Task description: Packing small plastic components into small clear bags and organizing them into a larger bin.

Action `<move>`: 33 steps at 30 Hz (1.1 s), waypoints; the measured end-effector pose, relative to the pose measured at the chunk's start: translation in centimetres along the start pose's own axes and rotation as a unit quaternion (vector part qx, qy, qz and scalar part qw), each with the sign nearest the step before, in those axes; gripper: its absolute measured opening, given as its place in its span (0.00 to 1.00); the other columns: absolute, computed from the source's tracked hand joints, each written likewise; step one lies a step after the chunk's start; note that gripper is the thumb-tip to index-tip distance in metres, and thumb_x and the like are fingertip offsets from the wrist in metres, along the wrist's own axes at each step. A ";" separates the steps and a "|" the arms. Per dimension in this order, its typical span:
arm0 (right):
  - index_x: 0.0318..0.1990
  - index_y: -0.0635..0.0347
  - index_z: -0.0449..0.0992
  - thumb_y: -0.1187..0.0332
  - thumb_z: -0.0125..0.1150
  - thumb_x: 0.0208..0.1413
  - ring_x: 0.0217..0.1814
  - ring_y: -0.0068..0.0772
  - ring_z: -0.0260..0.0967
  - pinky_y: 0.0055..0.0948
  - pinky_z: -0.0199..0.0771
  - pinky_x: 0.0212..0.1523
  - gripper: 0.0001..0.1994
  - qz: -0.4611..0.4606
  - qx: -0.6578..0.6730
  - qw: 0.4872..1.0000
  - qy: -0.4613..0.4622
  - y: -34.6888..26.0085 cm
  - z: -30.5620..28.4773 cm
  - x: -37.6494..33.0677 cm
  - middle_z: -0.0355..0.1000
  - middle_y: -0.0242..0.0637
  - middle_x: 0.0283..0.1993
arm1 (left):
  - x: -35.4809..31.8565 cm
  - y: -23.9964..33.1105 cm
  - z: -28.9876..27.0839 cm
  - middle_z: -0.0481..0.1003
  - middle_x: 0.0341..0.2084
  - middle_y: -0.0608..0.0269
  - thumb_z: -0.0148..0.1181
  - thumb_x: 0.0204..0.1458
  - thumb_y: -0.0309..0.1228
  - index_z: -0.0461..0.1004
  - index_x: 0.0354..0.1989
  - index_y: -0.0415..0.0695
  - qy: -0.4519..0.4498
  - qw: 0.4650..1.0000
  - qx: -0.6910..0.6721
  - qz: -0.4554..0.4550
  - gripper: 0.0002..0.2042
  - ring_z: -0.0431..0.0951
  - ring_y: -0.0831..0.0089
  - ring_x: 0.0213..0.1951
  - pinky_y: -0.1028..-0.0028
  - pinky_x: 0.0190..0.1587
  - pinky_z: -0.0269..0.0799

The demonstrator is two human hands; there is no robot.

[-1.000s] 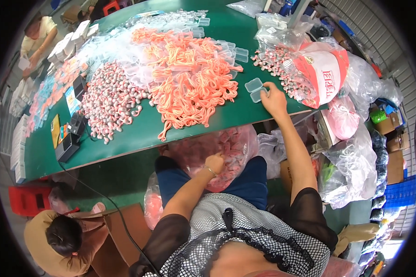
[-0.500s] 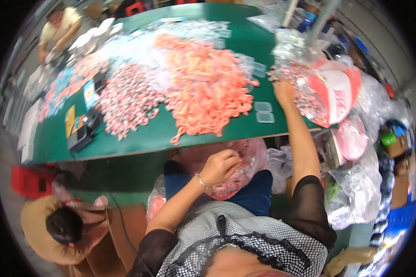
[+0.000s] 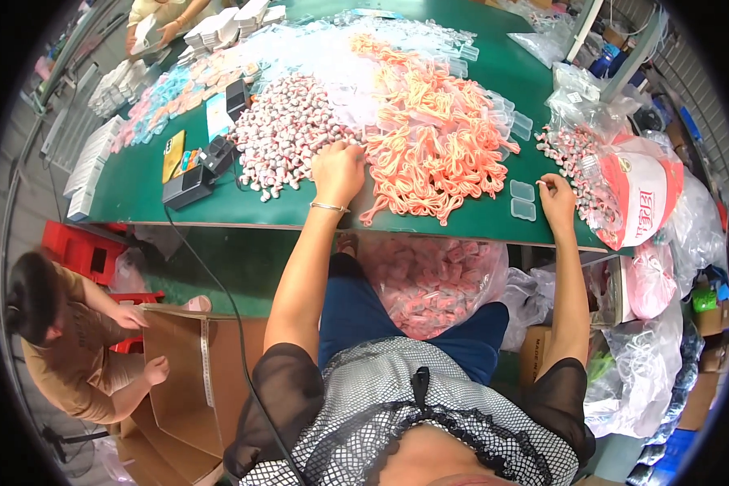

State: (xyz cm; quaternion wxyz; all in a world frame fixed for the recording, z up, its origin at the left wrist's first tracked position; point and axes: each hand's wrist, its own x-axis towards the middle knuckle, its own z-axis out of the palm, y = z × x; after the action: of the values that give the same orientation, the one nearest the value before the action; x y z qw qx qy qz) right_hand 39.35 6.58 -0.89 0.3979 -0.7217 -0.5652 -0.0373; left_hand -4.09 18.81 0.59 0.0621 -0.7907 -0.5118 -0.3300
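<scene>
My left hand (image 3: pixel 338 172) is at the near edge of a heap of small pink-and-grey rounded pieces (image 3: pixel 279 134). Its fingers are curled downward, and their tips and anything in them are hidden. Just right of it spreads a pile of looped orange cords (image 3: pixel 437 150). My right hand (image 3: pixel 557 202) is farther right, above the green table, thumb and fingertips drawn together; what they pinch, if anything, is too small to name. Beside it lies a small clear plastic case (image 3: pixel 522 209), opened flat in two halves.
A red-and-white bag (image 3: pixel 644 190) with similar small pieces spilling out stands at the table's right. Black boxes (image 3: pixel 188 188) with a cable sit on the left. A pink-filled plastic bag (image 3: pixel 441 283) hangs below the edge. One person handles a cardboard box (image 3: pixel 188 381); another sits far left.
My left hand has risen from the bag at my lap to the heap on the table. My right hand has drawn back from the spilled pieces toward the clear case. The view has shifted.
</scene>
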 end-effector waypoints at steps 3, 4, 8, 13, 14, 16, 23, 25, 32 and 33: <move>0.37 0.62 0.78 0.75 0.65 0.49 0.21 0.18 0.62 0.21 0.65 0.26 0.07 0.030 0.066 0.997 0.005 -0.7 -0.4 -1.4 0.73 0.34 0.31 | 0.2 0.2 0.5 0.78 0.28 0.60 0.64 0.44 0.31 0.80 0.31 0.48 -0.034 0.999 -0.010 0.003 0.06 0.78 0.58 0.35 0.60 0.36 0.73; 0.37 0.62 0.78 0.75 0.65 0.49 0.21 0.18 0.62 0.21 0.65 0.26 0.07 0.033 0.064 0.997 0.008 -0.8 -0.6 -1.8 0.73 0.34 0.31 | 0.2 0.3 0.6 0.78 0.28 0.60 0.64 0.44 0.31 0.80 0.31 0.48 -0.036 0.999 -0.013 0.007 0.06 0.78 0.58 0.35 0.60 0.36 0.73; 0.38 0.63 0.78 0.76 0.65 0.50 0.24 0.15 0.65 0.19 0.66 0.27 0.08 0.063 0.118 0.991 0.006 -0.5 -0.6 -3.2 0.74 0.32 0.33 | 0.0 0.9 0.6 0.78 0.27 0.55 0.62 0.46 0.29 0.76 0.30 0.44 0.024 0.997 -0.065 -0.012 0.04 0.79 0.56 0.32 0.60 0.35 0.73; 0.38 0.64 0.77 0.74 0.67 0.52 0.30 0.14 0.69 0.18 0.70 0.32 0.07 0.070 0.205 0.976 0.002 -1.3 -1.1 -4.0 0.75 0.30 0.33 | 0.5 6.3 -2.7 0.77 0.28 0.59 0.63 0.49 0.23 0.77 0.34 0.40 0.048 0.955 -0.285 -0.064 0.05 0.76 0.71 0.28 0.73 0.34 0.72; 0.37 0.63 0.77 0.74 0.67 0.51 0.28 0.14 0.66 0.18 0.69 0.31 0.07 0.068 0.201 0.977 -0.003 -1.4 -1.2 -4.2 0.75 0.30 0.32 | 0.2 8.6 -2.7 0.77 0.28 0.59 0.63 0.49 0.23 0.77 0.34 0.40 0.040 0.952 -0.297 -0.056 0.05 0.76 0.71 0.28 0.73 0.34 0.72; 0.37 0.63 0.77 0.75 0.66 0.50 0.27 0.14 0.64 0.18 0.68 0.29 0.07 0.065 0.203 0.977 -0.022 -2.6 -1.3 -4.4 0.74 0.29 0.31 | -0.6 13.3 -2.1 0.77 0.31 0.55 0.62 0.49 0.24 0.76 0.35 0.42 -0.006 0.913 -0.406 0.029 0.05 0.79 0.62 0.31 0.66 0.35 0.74; 0.35 0.61 0.76 0.73 0.66 0.48 0.31 0.34 0.72 0.28 0.73 0.33 0.07 0.008 0.121 0.992 -0.030 -4.3 -2.2 -5.7 0.74 0.38 0.33 | -1.7 24.6 5.3 0.74 0.29 0.53 0.61 0.48 0.25 0.77 0.31 0.43 -0.114 0.912 -0.381 0.100 0.03 0.77 0.53 0.32 0.59 0.35 0.73; 0.35 0.61 0.76 0.73 0.65 0.49 0.33 0.35 0.72 0.30 0.73 0.34 0.07 -0.006 0.100 0.995 -0.025 -4.6 -2.0 -5.8 0.74 0.38 0.33 | -1.8 25.3 6.7 0.74 0.29 0.53 0.60 0.48 0.25 0.77 0.31 0.42 -0.114 0.919 -0.364 0.096 0.03 0.77 0.53 0.32 0.59 0.35 0.73; 0.34 0.60 0.77 0.75 0.65 0.47 0.40 0.43 0.69 0.36 0.70 0.42 0.06 -0.062 0.055 0.997 0.005 -4.4 -1.1 -6.2 0.72 0.39 0.35 | -1.9 26.2 8.3 0.74 0.30 0.51 0.58 0.48 0.26 0.77 0.29 0.41 -0.123 0.939 -0.310 0.082 0.03 0.77 0.52 0.33 0.58 0.36 0.74; 0.33 0.61 0.77 0.75 0.65 0.46 0.41 0.44 0.69 0.37 0.69 0.43 0.06 -0.037 0.070 0.997 0.001 -4.5 -1.0 -6.2 0.71 0.39 0.35 | -1.9 26.2 8.1 0.74 0.30 0.51 0.58 0.48 0.26 0.77 0.29 0.41 -0.125 0.939 -0.310 0.081 0.03 0.77 0.52 0.33 0.58 0.36 0.74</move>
State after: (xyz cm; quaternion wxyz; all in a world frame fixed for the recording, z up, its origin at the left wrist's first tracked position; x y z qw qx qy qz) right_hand 33.78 1.28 -0.93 0.4460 -0.6708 -0.5924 -0.0131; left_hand 21.41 8.57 -0.49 -0.2239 -0.8444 -0.3217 -0.3651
